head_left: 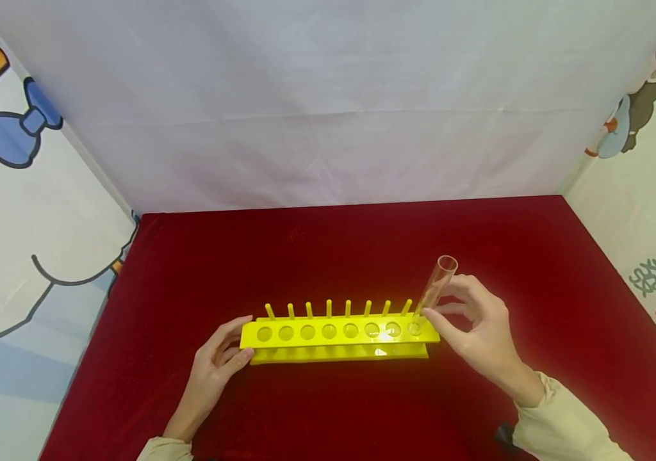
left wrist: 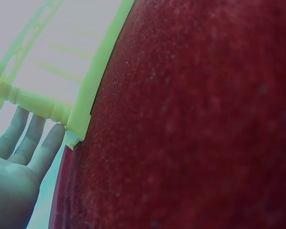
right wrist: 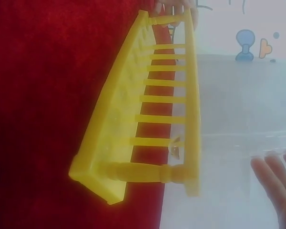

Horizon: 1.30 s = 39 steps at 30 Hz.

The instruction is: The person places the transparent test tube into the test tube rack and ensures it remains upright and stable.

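Observation:
A yellow test tube rack (head_left: 339,330) with one row of holes stands lengthwise before me. At its left end my left hand (head_left: 213,365) grips it, thumb in front and fingers behind; the left wrist view has these fingers (left wrist: 31,138) by the end post. My right hand (head_left: 478,320) pinches a clear glass test tube (head_left: 439,280) between thumb and fingers. The tube leans to the upper right, its lower end at the rightmost hole. In the right wrist view, the tube's rounded tip (right wrist: 175,149) shows just under the rack's upper plate.
A dark red cloth (head_left: 362,410) covers the table. Slanted yellow pegs (head_left: 329,308) line the rack's back edge. Behind the table hangs a pale curtain (head_left: 328,128), with cartoon-printed panels on both sides. A small dark object (head_left: 503,435) lies beside the right sleeve.

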{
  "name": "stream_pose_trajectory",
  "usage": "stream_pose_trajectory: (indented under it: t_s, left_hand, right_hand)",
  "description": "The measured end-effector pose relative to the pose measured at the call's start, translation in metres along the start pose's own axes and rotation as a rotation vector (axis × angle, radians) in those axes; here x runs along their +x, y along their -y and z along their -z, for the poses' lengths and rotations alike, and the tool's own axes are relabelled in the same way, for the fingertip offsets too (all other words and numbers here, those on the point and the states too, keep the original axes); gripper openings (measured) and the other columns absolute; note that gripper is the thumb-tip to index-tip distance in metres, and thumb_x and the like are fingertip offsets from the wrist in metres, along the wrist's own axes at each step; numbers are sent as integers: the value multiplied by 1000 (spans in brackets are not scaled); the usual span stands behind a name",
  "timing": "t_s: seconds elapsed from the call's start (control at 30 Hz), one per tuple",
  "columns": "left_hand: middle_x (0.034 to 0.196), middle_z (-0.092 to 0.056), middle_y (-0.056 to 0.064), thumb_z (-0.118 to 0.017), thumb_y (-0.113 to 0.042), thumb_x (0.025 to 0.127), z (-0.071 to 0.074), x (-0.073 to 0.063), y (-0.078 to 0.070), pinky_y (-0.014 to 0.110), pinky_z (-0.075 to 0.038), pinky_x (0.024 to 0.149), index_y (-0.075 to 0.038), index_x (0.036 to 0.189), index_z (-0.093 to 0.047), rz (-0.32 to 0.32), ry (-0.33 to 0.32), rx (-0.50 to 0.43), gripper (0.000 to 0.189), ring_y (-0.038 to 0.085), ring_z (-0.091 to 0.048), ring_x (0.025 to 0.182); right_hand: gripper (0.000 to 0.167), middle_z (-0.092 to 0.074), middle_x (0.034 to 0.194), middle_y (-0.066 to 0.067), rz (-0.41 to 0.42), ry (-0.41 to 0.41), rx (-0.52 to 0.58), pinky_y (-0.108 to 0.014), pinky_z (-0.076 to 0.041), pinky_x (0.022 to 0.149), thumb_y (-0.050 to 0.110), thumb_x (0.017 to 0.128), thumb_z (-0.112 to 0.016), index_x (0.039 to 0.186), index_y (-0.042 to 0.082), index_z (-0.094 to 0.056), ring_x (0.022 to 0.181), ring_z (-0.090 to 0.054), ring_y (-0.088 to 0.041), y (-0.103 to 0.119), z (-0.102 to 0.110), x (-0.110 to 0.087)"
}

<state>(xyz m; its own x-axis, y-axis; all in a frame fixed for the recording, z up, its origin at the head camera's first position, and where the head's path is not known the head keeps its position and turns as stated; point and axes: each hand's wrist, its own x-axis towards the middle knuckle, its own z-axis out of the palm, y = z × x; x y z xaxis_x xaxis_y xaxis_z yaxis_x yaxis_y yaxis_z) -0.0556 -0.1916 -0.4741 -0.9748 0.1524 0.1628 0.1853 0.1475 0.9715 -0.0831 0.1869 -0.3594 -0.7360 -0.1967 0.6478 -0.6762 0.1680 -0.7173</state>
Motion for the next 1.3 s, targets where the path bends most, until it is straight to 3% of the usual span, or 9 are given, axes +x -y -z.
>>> stream_pose_trajectory:
  t_s: [0.27, 0.43, 0.83, 1.3]
  left_hand:
    - [121, -53, 13, -60, -2, 92, 0, -1, 1, 24, -52, 78, -3, 136, -46, 22, -24, 3, 46, 19, -56, 104]
    - [121, -53, 14, -59, -2, 92, -1, -1, 0, 24, -52, 78, -2, 136, -45, 24, -21, -10, 46, 18, -57, 104]
    - [122, -52, 15, -59, -3, 93, 1, -1, 4, 24, -52, 78, 0, 137, -43, -4, 6, -6, 47, 18, -56, 106]
    - [122, -52, 16, -57, -3, 94, 0, -1, 1, 24, -52, 78, -1, 138, -42, 3, 8, -9, 47, 17, -57, 105]
  right_hand:
    - [50, -62, 88, -14, -16, -2, -28, -24, -54, 70, -32, 55, -68, 99, -13, -57, 85, -63, -15, -10, 0, -7]
    - [46, -61, 86, -14, -13, 1, -24, -25, -55, 70, -33, 55, -66, 96, -14, -56, 83, -63, -16, 3, -2, -2]
    - [44, -61, 87, -12, -18, 7, -17, -24, -54, 71, -30, 58, -68, 97, -12, -56, 83, -63, -16, 1, -2, -3]
    - [51, -61, 90, -13, -46, -1, -21, -25, -54, 71, -30, 55, -70, 100, -10, -58, 86, -63, -15, -31, 3, -19]
